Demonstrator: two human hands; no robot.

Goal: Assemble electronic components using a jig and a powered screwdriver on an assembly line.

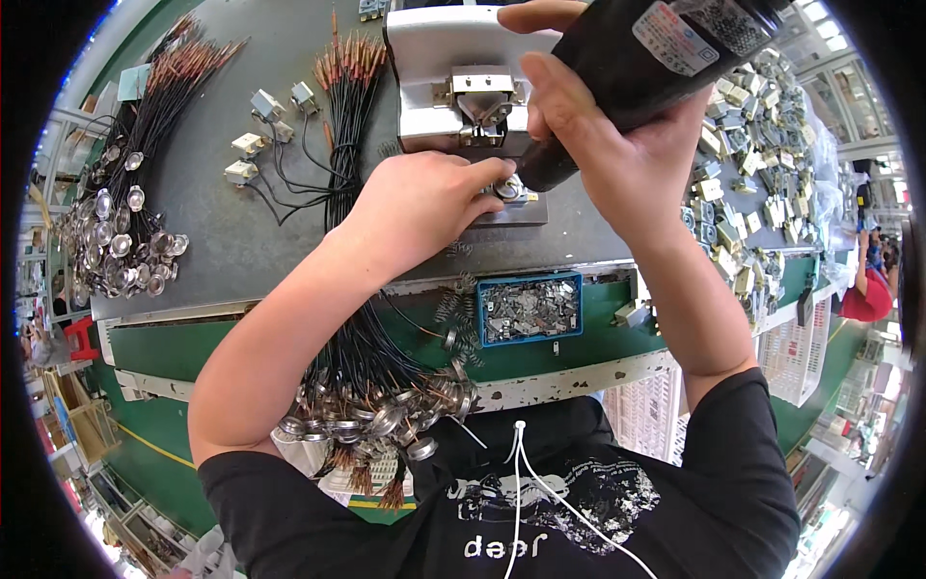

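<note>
My right hand (pixel 627 154) is wrapped round a thick black power screwdriver (pixel 608 72), with its tapered nose pointing down and to the left. My left hand (pixel 410 203) is closed, thumb and forefinger pinching a small metal-and-white part (pixel 518 193) on a flat metal block (pixel 526 214). The driver's nose comes down right beside those fingertips; its tip and the exact contact are hidden. Just behind stands a silver bench machine (pixel 420 72) with a metal clamp-like mechanism (pixel 482 101) at its front.
Black wires (pixel 352 121) with metal round caps (pixel 386 415) run under my left forearm and over the bench edge. Another wire bundle (pixel 125 183) lies far left. A blue tray (pixel 531 338) of small metal pieces sits in front. Small switch-like parts (pixel 762 145) are heaped at right.
</note>
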